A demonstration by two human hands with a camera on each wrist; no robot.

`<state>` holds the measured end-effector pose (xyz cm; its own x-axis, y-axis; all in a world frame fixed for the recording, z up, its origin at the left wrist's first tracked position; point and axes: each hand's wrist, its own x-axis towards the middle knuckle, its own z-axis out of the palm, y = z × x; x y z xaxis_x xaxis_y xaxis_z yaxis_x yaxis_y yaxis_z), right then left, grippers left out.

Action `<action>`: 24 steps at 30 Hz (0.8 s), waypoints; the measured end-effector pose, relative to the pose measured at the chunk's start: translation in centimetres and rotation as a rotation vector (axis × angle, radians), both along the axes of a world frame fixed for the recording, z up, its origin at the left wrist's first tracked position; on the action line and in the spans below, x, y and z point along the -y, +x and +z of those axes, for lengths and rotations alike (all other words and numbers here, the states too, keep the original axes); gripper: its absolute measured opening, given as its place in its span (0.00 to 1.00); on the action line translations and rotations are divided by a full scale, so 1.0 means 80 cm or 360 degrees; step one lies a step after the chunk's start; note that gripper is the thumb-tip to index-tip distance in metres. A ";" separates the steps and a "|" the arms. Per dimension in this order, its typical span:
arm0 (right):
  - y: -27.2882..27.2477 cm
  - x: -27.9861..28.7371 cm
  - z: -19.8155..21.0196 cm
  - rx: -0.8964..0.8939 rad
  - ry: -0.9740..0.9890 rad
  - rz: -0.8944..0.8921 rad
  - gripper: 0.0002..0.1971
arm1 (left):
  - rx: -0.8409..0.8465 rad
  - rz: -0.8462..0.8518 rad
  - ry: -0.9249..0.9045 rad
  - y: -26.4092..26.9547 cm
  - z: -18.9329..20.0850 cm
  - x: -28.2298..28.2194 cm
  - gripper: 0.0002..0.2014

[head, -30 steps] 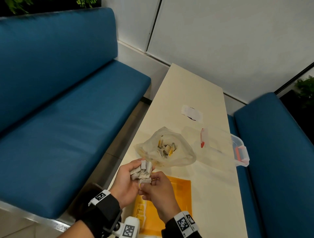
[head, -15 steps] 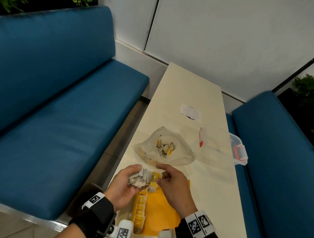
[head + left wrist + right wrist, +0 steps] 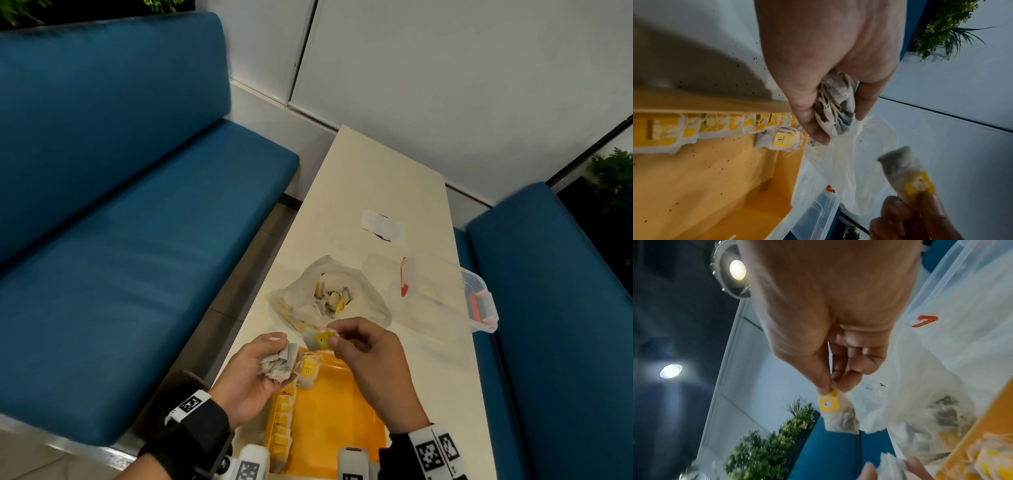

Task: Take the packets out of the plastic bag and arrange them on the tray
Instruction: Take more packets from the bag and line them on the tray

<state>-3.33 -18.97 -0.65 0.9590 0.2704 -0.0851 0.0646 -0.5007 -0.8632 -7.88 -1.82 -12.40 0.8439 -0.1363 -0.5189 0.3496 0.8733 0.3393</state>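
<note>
Blue benches [image 3: 113, 240] flank a long cream table [image 3: 383, 192] running out from a white wall. Clear lidded box [image 3: 445, 294] sits at the table's right edge, w/ the plastic bag [image 3: 329, 298] just left of it, mid-table, mouth open and packets inside. Orange tray [image 3: 329, 411] lies at the near end; a row of packets [image 3: 694, 128] is lined up along its left edge, one loose packet [image 3: 780, 139] just beside the row's far end.

Left hand [image 3: 253, 373], fingers curled, grips a bunch of packets [image 3: 277, 363] above the tray's far left corner. Right hand [image 3: 366, 349] pinches a single packet [image 3: 320, 340] by its yellow tag, thumb vs forefinger, other fingers curled; it hangs over the tray's far edge, near the bag.

Step in hand, prob.: setting this packet down next to the row. To do it well: lower it tag-up, square w/ the neighbours, lay flat before letting go so the string doesn't snag. Left hand should hold the bunch firm, since strings look tangled and could drag extras out.
</note>
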 end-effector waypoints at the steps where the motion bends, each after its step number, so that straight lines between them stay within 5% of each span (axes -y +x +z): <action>1: 0.003 0.003 0.000 0.0002 -0.0111 0.0036 0.08 | -0.0006 0.0003 0.0026 -0.001 -0.002 -0.002 0.16; 5: 0.011 0.013 -0.011 -0.0065 -0.0788 0.0324 0.07 | 0.0004 -0.0031 0.0266 -0.002 -0.003 -0.007 0.16; 10: 0.014 0.019 -0.015 -0.0156 -0.0762 0.0346 0.06 | 0.0135 -0.0258 0.0630 -0.004 0.008 -0.007 0.04; 14: 0.011 0.014 -0.015 -0.0194 -0.0527 0.0386 0.05 | 0.0347 -0.0472 0.1084 -0.005 0.013 0.002 0.07; 17: 0.010 0.013 -0.018 -0.0208 -0.0417 0.0409 0.04 | 0.0531 -0.0676 0.1269 -0.006 0.013 0.006 0.19; 24: 0.007 0.023 -0.029 -0.0223 -0.0316 0.0280 0.06 | 0.0614 -0.0875 0.1286 -0.009 0.022 0.003 0.09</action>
<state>-2.80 -20.78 -3.00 0.8740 0.3964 -0.2810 0.0527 -0.6522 -0.7562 -8.63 -2.07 -10.61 0.8982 -0.2839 -0.3356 0.3737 0.0911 0.9231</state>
